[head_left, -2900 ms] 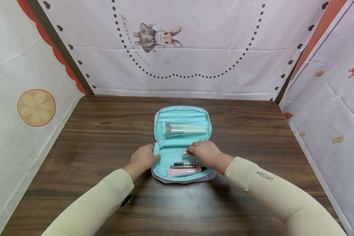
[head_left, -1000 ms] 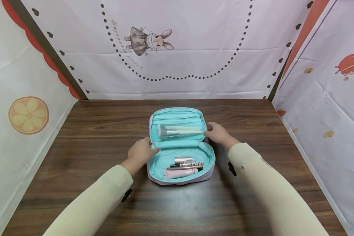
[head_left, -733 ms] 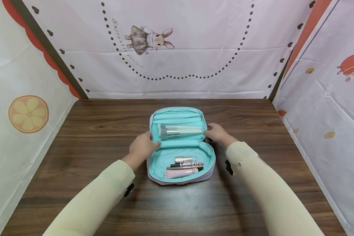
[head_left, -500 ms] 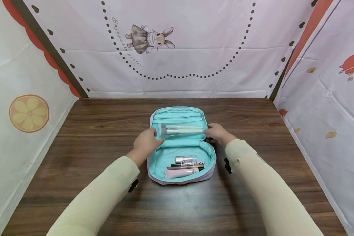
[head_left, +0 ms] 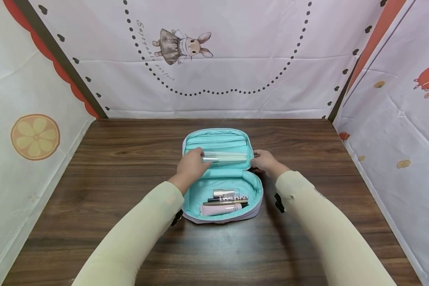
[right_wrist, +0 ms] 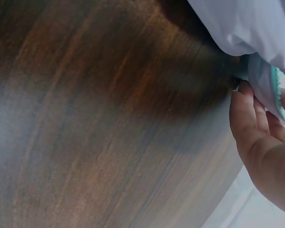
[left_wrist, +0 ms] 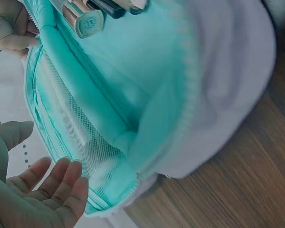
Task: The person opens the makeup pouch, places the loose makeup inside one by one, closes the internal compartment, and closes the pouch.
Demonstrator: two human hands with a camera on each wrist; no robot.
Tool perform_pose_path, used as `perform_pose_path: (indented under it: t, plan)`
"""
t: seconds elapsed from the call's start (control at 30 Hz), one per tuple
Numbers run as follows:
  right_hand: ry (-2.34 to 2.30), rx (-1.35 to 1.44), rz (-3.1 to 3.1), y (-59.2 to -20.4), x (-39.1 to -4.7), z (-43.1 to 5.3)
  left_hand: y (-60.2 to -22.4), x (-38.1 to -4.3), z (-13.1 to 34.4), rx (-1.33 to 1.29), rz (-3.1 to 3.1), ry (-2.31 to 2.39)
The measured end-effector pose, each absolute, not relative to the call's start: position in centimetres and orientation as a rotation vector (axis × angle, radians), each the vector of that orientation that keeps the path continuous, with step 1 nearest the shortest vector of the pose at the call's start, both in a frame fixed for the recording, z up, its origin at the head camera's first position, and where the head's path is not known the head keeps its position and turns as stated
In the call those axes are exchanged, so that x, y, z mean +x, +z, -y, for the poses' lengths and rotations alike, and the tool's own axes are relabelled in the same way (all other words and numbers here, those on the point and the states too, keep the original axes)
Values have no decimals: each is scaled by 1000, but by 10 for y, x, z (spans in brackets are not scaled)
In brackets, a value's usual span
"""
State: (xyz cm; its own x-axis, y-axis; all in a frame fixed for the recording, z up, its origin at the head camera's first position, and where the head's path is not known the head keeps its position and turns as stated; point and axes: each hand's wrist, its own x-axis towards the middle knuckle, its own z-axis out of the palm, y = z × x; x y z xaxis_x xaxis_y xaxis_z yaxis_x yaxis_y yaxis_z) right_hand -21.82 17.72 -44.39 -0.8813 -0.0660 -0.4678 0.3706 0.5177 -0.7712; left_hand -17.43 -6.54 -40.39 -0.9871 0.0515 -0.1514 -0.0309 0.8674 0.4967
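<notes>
A makeup bag (head_left: 258, 200) with a turquoise lining lies unzipped and spread on the table. Makeup brushes (head_left: 232, 158) lie behind the mesh pocket (left_wrist: 85, 137) of its lid half; my left hand covers their heads in the head view. That left hand (head_left: 193, 163) hovers over the lid's left part, and the left wrist view shows its fingers (left_wrist: 61, 185) relaxed, holding nothing. At the lid's right edge my right hand (head_left: 267, 162) pinches the rim between thumb and fingers (right_wrist: 244, 111). In the near half lie a lipstick-like tube (head_left: 220, 193), slim pencils (head_left: 221, 203) and a pink squeeze tube (head_left: 219, 209).
The brown wooden table (head_left: 128, 159) surrounds the bag. Printed white cloth (head_left: 243, 71) hangs behind the table, with more cloth along both sides. A zipped pocket (head_left: 218, 141) runs across the top of the lid.
My right hand has left the lipstick-like tube in the near half and gone to the lid's right edge. My left hand has moved from the bag's left side up and right over the brushes.
</notes>
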Motion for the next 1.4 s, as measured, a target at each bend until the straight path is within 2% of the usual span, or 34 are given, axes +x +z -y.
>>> perform_pose_path:
  t: [0.77,1.4]
  plan:
    - [-1440,108,-2425,-427,-196,-175,-396,-194,-14,240,-2906,913]
    - [-1386,-73,-2654,-420,-182,-168,-386,-198,-39,44,-3009,990]
